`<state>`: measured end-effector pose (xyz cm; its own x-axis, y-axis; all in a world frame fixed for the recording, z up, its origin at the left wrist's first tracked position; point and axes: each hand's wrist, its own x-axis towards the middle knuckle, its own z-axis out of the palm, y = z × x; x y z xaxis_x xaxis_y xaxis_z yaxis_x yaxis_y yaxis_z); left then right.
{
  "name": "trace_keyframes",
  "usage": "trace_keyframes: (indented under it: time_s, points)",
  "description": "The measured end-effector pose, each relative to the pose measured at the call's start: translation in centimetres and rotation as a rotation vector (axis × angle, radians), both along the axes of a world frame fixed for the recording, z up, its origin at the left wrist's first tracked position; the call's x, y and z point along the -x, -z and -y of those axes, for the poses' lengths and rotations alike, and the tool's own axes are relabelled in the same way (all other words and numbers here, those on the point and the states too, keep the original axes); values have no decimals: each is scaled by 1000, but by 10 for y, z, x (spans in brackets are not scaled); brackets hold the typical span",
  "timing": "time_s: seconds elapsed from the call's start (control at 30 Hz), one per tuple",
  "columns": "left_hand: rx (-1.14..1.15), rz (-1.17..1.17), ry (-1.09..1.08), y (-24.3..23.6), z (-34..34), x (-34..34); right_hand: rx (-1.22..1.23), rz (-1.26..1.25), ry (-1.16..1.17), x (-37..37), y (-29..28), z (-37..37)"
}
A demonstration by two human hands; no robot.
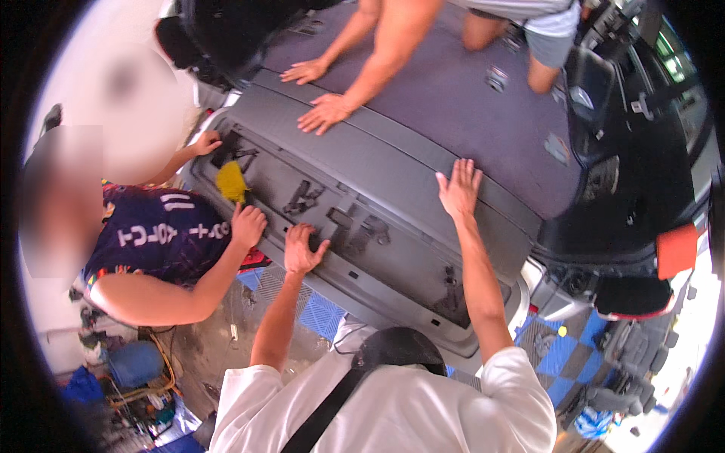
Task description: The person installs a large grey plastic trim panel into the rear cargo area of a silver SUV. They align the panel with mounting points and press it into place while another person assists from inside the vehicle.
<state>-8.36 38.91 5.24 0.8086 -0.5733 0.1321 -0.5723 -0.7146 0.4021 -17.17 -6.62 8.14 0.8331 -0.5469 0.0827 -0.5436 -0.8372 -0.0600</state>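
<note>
Spread across the rear of a vehicle lies a long dark grey plastic panel (408, 281) with a dusty recess that holds several black fittings (303, 198). My left hand (303, 253) rests on the panel's near edge, thumb and fingers apart, holding nothing. Farther right, my right hand (460, 190) lies flat on a grey ribbed flap (377, 170) behind the recess, fingers stretched out. A co-worker at my left has one hand (248, 225) beside a yellow thing (231, 181), perhaps a cloth or brush, and another at the panel's far left corner.
Across from me another person kneels on the dark carpeted floor (430, 79), both hands (323, 113) pressed near the flap. Blue and grey floor tiles (321, 315) show below. Assorted items and a blue container (136, 365) stand lower left; a black seat (630, 351) sits lower right.
</note>
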Motion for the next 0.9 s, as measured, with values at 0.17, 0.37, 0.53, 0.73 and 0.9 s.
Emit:
trace_keyframes:
  time_s: [0.17, 0.37, 0.53, 0.73, 0.9]
  points:
    - [-35, -5, -23, 5, 0, 0, -272, 667, -170, 83, -38, -66]
    - [-73, -41, -48, 6, 0, 2, -743, 127, -229, 234, 40, -172]
    - [-79, 0, -50, 5, 0, 6, -467, 370, -196, 284, 102, -203]
    - [-101, -25, -45, 10, 0, 3, -484, 307, -123, 270, 94, -200]
    - [-62, -37, -30, 10, -3, 4, -419, 405, -135, 269, 83, -204]
